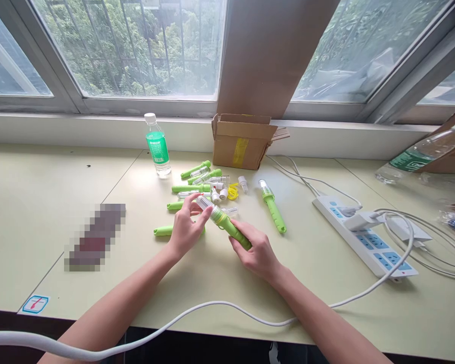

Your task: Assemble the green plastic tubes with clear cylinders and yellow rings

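My left hand (185,227) pinches the clear ribbed head of a green light stick (223,220) between thumb and fingers. Around the lower end of its green handle, my right hand (256,247) is closed. The stick is tilted, its head pointing away to the left. Beyond my hands lie several loose green handles (189,188) and clear ribbed heads, partly hidden by my left hand. Among them are small white-and-clear pieces (243,184) and yellow rings (232,191). Another light stick (273,207), with its clear head on, lies to the right.
A water bottle (158,146) and an open cardboard box (242,144) stand near the window. On the right lies a white power strip (364,237) with plugs and cables. A white cable (220,303) crosses the table's front edge. A blurred dark object (96,237) lies left.
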Demonstrator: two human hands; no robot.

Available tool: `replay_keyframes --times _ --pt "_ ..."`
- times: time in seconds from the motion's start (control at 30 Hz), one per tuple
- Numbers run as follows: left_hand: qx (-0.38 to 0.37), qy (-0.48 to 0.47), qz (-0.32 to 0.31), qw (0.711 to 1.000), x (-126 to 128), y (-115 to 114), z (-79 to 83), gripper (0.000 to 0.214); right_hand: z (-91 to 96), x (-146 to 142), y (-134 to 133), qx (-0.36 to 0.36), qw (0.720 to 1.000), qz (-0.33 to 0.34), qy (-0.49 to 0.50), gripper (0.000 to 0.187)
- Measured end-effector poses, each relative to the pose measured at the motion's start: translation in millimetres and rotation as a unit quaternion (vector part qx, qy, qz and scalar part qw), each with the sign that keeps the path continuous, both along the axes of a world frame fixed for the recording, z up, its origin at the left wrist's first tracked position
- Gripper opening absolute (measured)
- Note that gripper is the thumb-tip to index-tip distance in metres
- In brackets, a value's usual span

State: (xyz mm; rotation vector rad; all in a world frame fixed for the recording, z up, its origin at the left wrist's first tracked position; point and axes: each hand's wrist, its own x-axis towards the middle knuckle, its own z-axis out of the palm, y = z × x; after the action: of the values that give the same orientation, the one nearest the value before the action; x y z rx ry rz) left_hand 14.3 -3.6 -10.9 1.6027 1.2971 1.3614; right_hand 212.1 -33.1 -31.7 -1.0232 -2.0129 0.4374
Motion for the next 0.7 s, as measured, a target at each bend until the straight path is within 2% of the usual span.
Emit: replay_keyframes --times 0.37,0.53,0.7 --pt "0.053 0.092 0.026 0.994 0 1 -3.7 0.045 -0.9 0 1 0.037 0.997 -0.061 -0.013 0.042" --pt "0.089 0.173 0.044 0.980 0 -2 -6.8 0.049 1.8 3 3 0.059 0.988 -0.143 -0.005 0.047" --pt "0.129 0.269 0.023 0.954 -1 -1 -11.0 0.049 3.1 12 11 0.073 0.969 -0.236 -0.029 0.044"
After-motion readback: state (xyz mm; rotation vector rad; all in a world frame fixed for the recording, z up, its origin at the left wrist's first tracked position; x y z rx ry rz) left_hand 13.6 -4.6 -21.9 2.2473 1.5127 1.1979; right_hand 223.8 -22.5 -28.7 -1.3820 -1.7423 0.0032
